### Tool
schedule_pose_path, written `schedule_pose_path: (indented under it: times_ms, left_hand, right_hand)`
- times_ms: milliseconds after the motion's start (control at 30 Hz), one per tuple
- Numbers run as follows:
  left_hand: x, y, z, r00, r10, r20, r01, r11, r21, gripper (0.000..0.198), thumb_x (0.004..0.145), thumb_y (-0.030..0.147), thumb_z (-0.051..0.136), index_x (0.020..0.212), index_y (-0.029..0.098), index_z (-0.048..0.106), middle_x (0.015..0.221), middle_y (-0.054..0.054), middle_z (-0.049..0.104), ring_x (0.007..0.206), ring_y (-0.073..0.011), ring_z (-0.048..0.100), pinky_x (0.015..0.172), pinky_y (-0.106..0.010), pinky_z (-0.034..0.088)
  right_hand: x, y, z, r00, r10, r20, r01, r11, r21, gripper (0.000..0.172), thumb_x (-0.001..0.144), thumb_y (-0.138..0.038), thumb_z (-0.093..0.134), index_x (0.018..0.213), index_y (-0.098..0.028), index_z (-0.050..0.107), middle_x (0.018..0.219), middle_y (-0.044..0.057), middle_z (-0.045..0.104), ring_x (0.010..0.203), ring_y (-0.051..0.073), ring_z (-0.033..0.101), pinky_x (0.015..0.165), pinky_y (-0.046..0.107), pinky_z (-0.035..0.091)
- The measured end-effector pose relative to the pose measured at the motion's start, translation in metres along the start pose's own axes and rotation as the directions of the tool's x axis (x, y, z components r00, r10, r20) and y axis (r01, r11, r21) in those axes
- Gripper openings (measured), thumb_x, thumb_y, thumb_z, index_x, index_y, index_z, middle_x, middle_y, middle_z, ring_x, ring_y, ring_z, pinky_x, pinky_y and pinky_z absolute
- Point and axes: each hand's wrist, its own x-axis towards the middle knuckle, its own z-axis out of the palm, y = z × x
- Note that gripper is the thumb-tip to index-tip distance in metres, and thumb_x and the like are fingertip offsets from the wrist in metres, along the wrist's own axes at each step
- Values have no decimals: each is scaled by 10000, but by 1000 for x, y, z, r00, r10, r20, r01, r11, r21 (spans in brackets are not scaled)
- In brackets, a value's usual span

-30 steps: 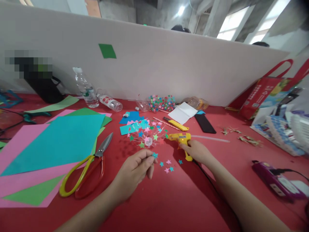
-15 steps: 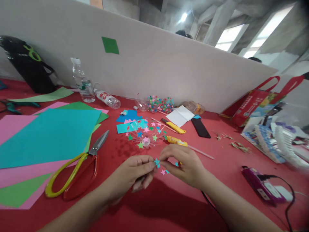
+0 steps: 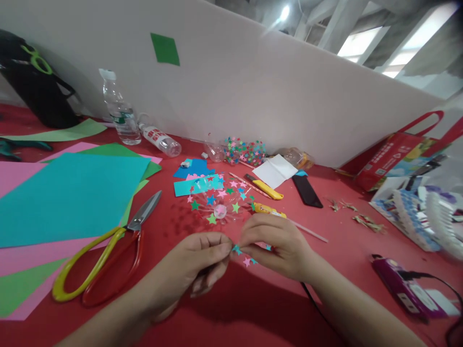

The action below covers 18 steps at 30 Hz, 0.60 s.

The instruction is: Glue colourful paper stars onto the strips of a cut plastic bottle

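Note:
My left hand (image 3: 206,258) and my right hand (image 3: 277,246) meet over the red table, fingertips almost touching. Both are closed in a pinch on a small light-blue paper star (image 3: 237,249), largely covered by the fingers. Just below the right fingers lie a pink star (image 3: 247,261) and another blue star (image 3: 254,261). Beyond the hands sits a clear plastic piece (image 3: 220,211), splayed out in strips with coloured stars on them. A yellow glue gun (image 3: 269,210) with a clear stick in it lies behind the right hand, partly hidden by it.
Large scissors (image 3: 137,224) and coloured paper sheets (image 3: 72,197) lie at left. Two plastic bottles (image 3: 125,123) are near the white partition. A yellow cutter (image 3: 267,189), white paper (image 3: 275,171), a black phone (image 3: 306,190) and a purple power strip (image 3: 405,286) are to the right.
The view has shifted a little. The blue star held between the fingertips showed plainly before and is now more covered, as the hands have drawn slightly closer around it.

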Motion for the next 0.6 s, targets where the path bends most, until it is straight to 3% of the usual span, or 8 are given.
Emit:
schedule_pose_path:
  times_ms: [67, 100, 167, 233, 300, 400, 600]
  left_hand:
    - [-3, 4, -1, 970, 193, -150, -148, 953, 266, 269, 845, 464, 549, 815, 210, 632, 492, 58, 483, 399, -74, 345, 398, -185, 272]
    - [-4, 4, -3, 921, 330, -207, -215, 873, 438, 238, 844, 435, 557, 864, 220, 657, 528, 45, 529, 432, -86, 410, 434, -193, 314]
    - [-4, 2, -8, 789, 575, -216, -249, 621, 743, 203, 848, 374, 574, 966, 248, 680, 612, 33, 612, 486, -102, 494, 503, -213, 361]
    - [-2, -3, -12, 715, 686, -134, -201, 386, 900, 233, 874, 339, 559, 1065, 264, 669, 644, 37, 651, 475, -106, 516, 516, -228, 364]
    - [2, -10, -15, 711, 699, -74, -159, 263, 952, 292, 904, 314, 526, 1169, 248, 627, 628, 43, 659, 453, -113, 531, 499, -236, 356]
    - [9, -15, -14, 716, 698, -28, -118, 160, 980, 338, 928, 304, 500, 1241, 204, 581, 618, 35, 672, 462, -139, 580, 476, -255, 343]
    - [17, -15, -11, 680, 730, 75, -66, -42, 997, 281, 903, 214, 498, 1152, 168, 621, 576, 21, 665, 458, -185, 607, 445, -305, 301]
  right_hand:
    - [4, 0, -6, 998, 54, 16, -53, 997, -52, 80, 902, -134, 578, 869, -187, 629, 749, 6, 655, 683, 107, 573, 646, 228, 454]
    - [7, 0, -9, 996, 86, 20, -84, 993, -87, 86, 895, -127, 577, 864, -189, 629, 729, -5, 651, 651, 100, 562, 626, 221, 436]
    - [12, 0, -13, 991, 132, 23, -127, 979, -162, 97, 889, -125, 568, 866, -189, 636, 692, -24, 636, 593, 84, 533, 583, 207, 395]
    - [14, 0, -13, 989, 148, 27, -138, 964, -229, 101, 902, -148, 554, 887, -188, 645, 653, -36, 614, 552, 76, 506, 548, 206, 354]
    - [13, 2, -9, 988, 148, 33, -133, 951, -280, 109, 922, -185, 540, 906, -183, 647, 632, -35, 597, 539, 81, 495, 535, 217, 327]
    - [10, 4, -3, 989, 140, 44, -119, 941, -318, 120, 933, -210, 530, 921, -184, 646, 634, -23, 588, 552, 98, 497, 540, 233, 318]
    - [8, 10, -1, 987, 145, 67, -123, 959, -256, 109, 917, -172, 533, 901, -181, 640, 602, -34, 556, 532, 94, 476, 536, 230, 315]
